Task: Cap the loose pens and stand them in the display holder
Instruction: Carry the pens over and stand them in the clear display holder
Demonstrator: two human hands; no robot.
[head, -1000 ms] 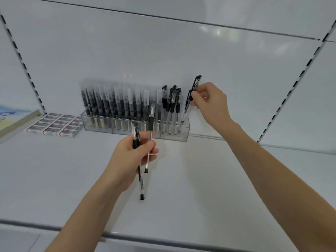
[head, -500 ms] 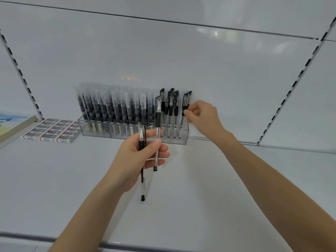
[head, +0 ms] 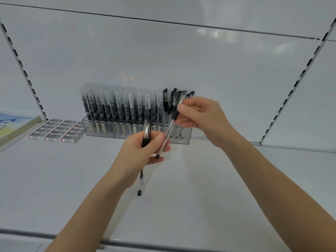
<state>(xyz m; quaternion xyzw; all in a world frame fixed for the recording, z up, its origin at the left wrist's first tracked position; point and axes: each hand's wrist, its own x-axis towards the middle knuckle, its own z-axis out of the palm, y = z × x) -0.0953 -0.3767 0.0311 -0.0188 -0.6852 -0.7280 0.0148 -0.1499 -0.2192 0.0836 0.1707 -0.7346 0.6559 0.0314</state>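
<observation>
From the head camera, the clear display holder (head: pixel 138 131) at the back of the shelf (head: pixel 200 188) is nearly full: clear-capped pens across most of it, several black-capped pens (head: pixel 171 102) standing at its right end. Two pens remain out. The left hand (head: pixel 143 153) has its grip closed around one pen (head: pixel 143 160) and steadies the lower end of a second pen (head: pixel 168 131); the right hand (head: pixel 201 117) pinches that one's upper end. Whether either is capped is unclear.

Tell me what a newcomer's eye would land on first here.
Two bare hands meet mid-frame: the left hand grips two clear black-tipped pens, while the right hand pinches the top of the slanted one. Behind them, a clear acrylic display holder packed with upright pens stands against the white back panel.
</observation>
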